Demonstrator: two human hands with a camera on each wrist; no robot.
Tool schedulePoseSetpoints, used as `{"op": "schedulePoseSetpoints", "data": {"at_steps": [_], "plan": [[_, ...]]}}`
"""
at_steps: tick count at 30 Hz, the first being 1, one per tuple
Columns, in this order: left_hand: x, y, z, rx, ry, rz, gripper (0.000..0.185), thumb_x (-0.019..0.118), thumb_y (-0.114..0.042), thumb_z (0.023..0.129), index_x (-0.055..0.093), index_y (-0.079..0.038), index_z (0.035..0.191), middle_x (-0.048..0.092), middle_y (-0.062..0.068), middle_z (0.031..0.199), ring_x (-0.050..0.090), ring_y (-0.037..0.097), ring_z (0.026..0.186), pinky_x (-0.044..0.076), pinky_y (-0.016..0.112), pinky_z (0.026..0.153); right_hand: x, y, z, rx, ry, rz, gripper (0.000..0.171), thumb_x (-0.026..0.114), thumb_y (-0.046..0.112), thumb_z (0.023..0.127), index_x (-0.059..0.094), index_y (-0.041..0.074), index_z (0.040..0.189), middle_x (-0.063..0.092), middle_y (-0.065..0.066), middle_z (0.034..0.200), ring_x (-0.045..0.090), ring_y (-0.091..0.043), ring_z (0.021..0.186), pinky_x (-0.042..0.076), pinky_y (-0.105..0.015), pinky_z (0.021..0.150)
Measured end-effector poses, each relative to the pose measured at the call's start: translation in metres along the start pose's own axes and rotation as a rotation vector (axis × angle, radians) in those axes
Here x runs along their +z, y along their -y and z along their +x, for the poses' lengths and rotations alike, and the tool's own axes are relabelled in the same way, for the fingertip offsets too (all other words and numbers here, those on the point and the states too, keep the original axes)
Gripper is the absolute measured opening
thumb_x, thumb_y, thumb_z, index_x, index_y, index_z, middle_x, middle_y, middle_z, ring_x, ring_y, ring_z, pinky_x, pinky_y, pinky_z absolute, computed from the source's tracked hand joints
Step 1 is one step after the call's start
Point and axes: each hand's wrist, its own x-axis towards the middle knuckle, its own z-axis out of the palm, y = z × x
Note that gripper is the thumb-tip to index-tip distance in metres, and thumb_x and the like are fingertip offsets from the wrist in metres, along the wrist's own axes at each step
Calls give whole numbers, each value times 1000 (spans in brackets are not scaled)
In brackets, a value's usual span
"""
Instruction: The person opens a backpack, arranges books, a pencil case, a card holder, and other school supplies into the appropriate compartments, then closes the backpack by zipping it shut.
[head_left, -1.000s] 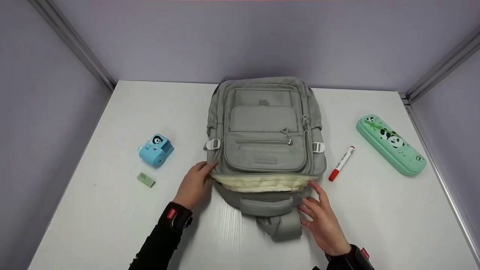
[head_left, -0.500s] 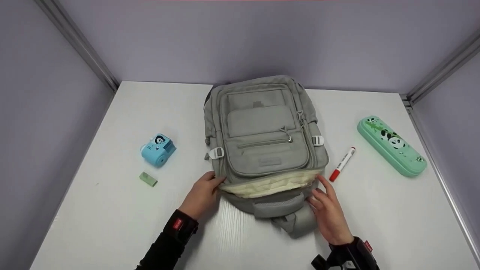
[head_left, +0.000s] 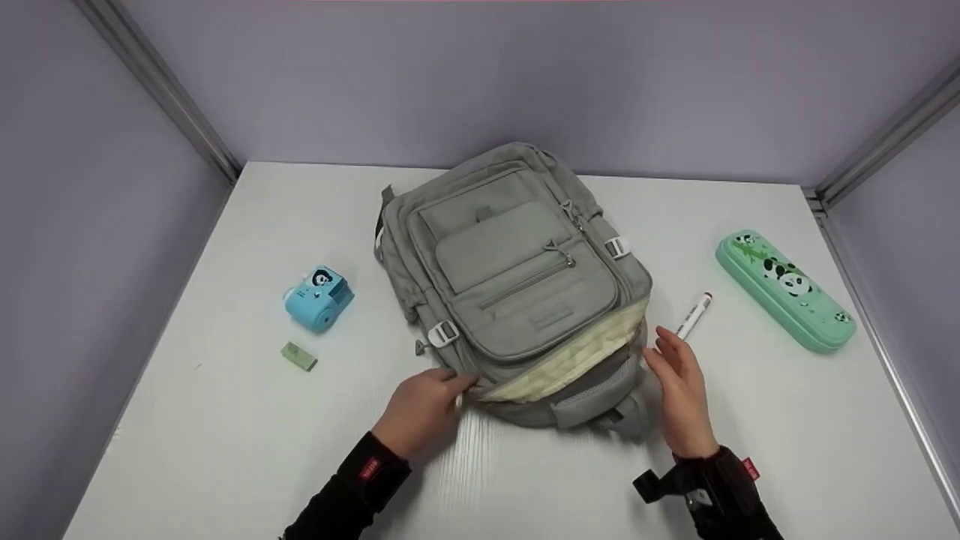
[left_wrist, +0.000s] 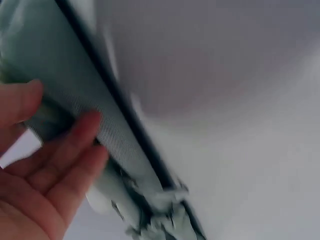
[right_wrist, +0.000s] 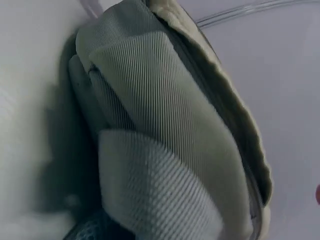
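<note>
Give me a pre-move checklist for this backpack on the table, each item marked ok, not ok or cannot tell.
1. Left hand touching the backpack at its near left corner: ok.
2. Right hand gripping the backpack: not ok, fingers straight beside it.
3. Backpack square to the table edge: not ok, it lies turned.
4. Main opening shows cream lining: ok.
5. Marker apart from the backpack: ok.
6. Contents inside: cannot tell.

Left hand [head_left: 420, 409] reached forward from lower left, fingers [left_wrist: 75, 145] lightly bent, tips against fabric edge, palm down. Right hand [head_left: 681, 390] stood on edge at lower right, fingers straight and together, thumb up, palm facing left. Both forearms in black sleeves. Dark strap with red tag on each wrist.
</note>
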Motion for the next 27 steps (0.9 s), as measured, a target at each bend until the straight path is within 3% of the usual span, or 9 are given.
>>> {"op": "schedulePoseSetpoints", "data": {"at_steps": [2,5,8,12,15,19,23,27], "plan": [[-9,13,5,-33,-41,-7,35,67,2,80,73,-11,112,73,7,87,68,21,72,55,33,61,6,1,-15,-7,-28,9,52,43,9,104,25,-1,152,21,-17,162,21,-27,150,30,-20,108],[-21,40,17,-117,-106,3,38,66,6,79,71,-8,114,73,12,100,70,28,85,57,38,70,15,2,-39,25,-3,13,51,42,6,104,23,-2,150,21,-16,161,22,-27,150,33,-20,106],[-25,66,32,-183,-119,61,43,67,7,81,67,-9,121,66,18,118,65,37,103,56,47,82,25,1,-57,101,79,36,52,40,8,104,20,-1,151,17,-17,162,19,-30,149,31,-36,112],[-20,88,45,-213,-16,121,56,66,7,83,61,-17,133,52,21,141,52,42,126,45,61,99,37,-3,-71,209,193,119,57,39,10,103,14,1,154,5,-24,164,14,-40,149,28,-64,113],[-12,91,53,-227,60,126,58,66,4,85,59,-21,137,47,20,149,42,43,137,30,69,111,44,-7,-74,269,275,166,64,39,10,103,5,3,157,-8,-26,165,6,-49,151,24,-74,112],[-5,88,59,-233,73,160,48,64,0,87,63,-19,131,53,19,144,42,43,139,22,70,115,51,-13,-68,283,319,212,67,38,10,104,-2,3,158,-16,-26,164,-2,-53,150,18,-74,114],[-5,81,60,-232,46,182,38,60,1,89,67,-17,122,62,19,131,54,39,128,29,66,113,52,-15,-58,260,325,240,67,35,11,104,-5,2,157,-19,-25,164,-7,-49,152,13,-70,118],[-7,73,55,-216,22,181,30,63,-3,90,70,-17,116,68,17,115,64,38,108,42,58,103,45,-13,-46,234,298,263,67,33,12,105,-7,3,158,-19,-22,165,-9,-42,154,11,-64,122]]}}
